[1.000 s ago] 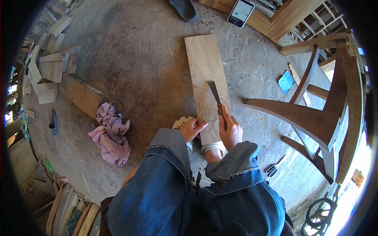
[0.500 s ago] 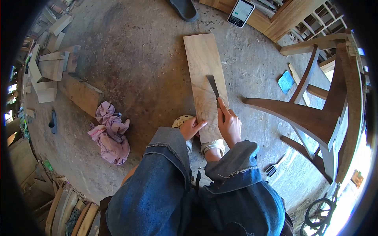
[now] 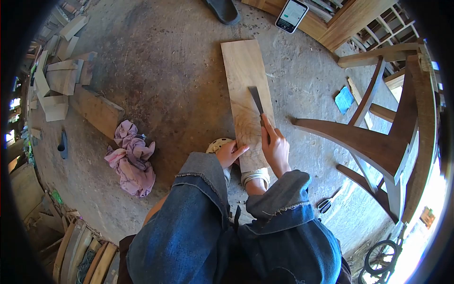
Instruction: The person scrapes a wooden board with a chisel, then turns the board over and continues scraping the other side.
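Board (image 3: 247, 66), flat and long, runs away from the person between the feet, over the floor (image 3: 179, 71); near end by the right ankle, far end bare pale wood. Swirly dark marks on its nearer half. Whether the near end sits on a foot, can't tell.

Flat-bladed knife (image 3: 256, 99) lies over the middle of the board, blade tip pointing away and a bit left. Right hand (image 3: 275, 146) is closed around the knife handle, index finger stretched along it, at the board's right edge. Left hand (image 3: 229, 153) is at the board's lower left edge, thumb reaching onto the top face; other fingers mostly hidden, can't tell if they grip underneath.

Just left of the board, beside the left hand: light spotted shoe (image 3: 218, 145), partly covered. Well left of the board: crumpled pink cloth (image 3: 132, 163), touching the end of a brown plank (image 3: 101, 113); wood offcuts (image 3: 61, 78) piled farther left. Beyond the board's far end: dark slipper (image 3: 224, 12) slightly left, phone (image 3: 292, 15) to the right, against a wooden frame (image 3: 347, 23). Right of the board: blue piece (image 3: 344, 99), then dark curved wooden furniture (image 3: 369, 142). Scissors (image 3: 325, 205) on the floor, right of and nearer than the board.
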Demonstrator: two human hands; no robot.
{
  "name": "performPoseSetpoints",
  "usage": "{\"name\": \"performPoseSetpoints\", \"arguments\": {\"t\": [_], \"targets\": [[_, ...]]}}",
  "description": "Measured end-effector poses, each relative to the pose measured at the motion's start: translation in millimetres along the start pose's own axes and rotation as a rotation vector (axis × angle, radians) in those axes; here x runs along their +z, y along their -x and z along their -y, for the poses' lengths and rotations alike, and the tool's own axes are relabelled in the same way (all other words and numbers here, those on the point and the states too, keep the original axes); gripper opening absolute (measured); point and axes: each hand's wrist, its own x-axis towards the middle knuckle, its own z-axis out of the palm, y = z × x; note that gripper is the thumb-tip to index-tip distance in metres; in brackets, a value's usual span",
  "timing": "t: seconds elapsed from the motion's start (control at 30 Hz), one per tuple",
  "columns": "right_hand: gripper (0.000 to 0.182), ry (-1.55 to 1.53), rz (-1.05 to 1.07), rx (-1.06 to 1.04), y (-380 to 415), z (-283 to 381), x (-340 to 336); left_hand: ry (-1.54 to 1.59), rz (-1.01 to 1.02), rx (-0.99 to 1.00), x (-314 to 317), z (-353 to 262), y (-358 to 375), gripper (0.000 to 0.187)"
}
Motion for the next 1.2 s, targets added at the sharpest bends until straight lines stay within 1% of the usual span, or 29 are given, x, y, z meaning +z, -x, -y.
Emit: {"name": "performPoseSetpoints", "arguments": {"t": [0.1,0.17,0.23,0.3,0.37,0.47,0.53,0.57,0.63,0.67,0.73,0.77,0.83,0.87,0.93,0.97,1.03,1.13,1.2], "targets": [[0.043,0.021,0.017,0.015,-7,0,4,-0.106,0.006,0.010,-2,-4,1,0.050],[0.043,-0.003,0.015,0.013,7,-1,1,-0.163,0.015,0.012,-3,-7,2,0.050],[0.043,-0.021,0.017,0.013,26,0,-5,0.024,0.019,-0.030,0,-4,2,0.051],[0.043,-0.003,0.079,0.046,41,2,-12,0.061,0.004,-0.056,3,-3,3,0.049],[0.043,-0.020,0.079,0.055,42,0,-9,0.091,-0.011,-0.080,5,-4,4,0.048],[0.042,-0.028,0.006,-0.011,18,-1,2,0.125,-0.005,-0.074,1,-10,4,0.049],[0.042,-0.020,-0.027,-0.027,1,0,9,-0.215,0.002,-0.022,-4,-12,3,0.052],[0.042,-0.022,-0.028,-0.029,1,0,10,-0.216,-0.001,-0.021,-4,-9,2,0.052],[0.042,-0.037,-0.033,-0.031,1,0,11,-0.214,-0.024,0.055,-3,-1,-1,0.048],[0.042,-0.038,-0.033,-0.031,6,2,8,-0.214,-0.024,0.054,-2,0,-1,0.048],[0.043,-0.054,0.079,0.090,25,8,-4,-0.014,-0.035,0.055,2,1,1,0.047],[0.043,-0.052,0.084,0.093,30,8,-7,-0.010,-0.033,0.050,2,3,0,0.047],[0.042,-0.058,0.112,0.114,38,6,-11,0.147,0.024,-0.044,3,6,-2,0.047],[0.042,-0.055,0.112,0.119,37,5,-10,0.147,0.028,-0.046,4,1,1,0.047],[0.041,-0.077,0.035,0.065,23,4,-2,0.045,-0.035,-0.029,2,-13,7,0.053],[0.041,-0.078,0.031,0.062,14,1,4,0.042,-0.037,-0.026,1,-9,5,0.053],[0.041,-0.030,-0.045,-0.051,-8,-4,18,-0.161,-0.045,0.067,-2,3,-1,0.055],[0.041,-0.033,-0.042,-0.062,-31,-2,22,-0.210,-0.036,0.009,-4,-6,2,0.057],[0.041,-0.011,-0.029,-0.050,-28,-1,20,-0.239,-0.028,0.005,-4,-1,-1,0.056]]}}
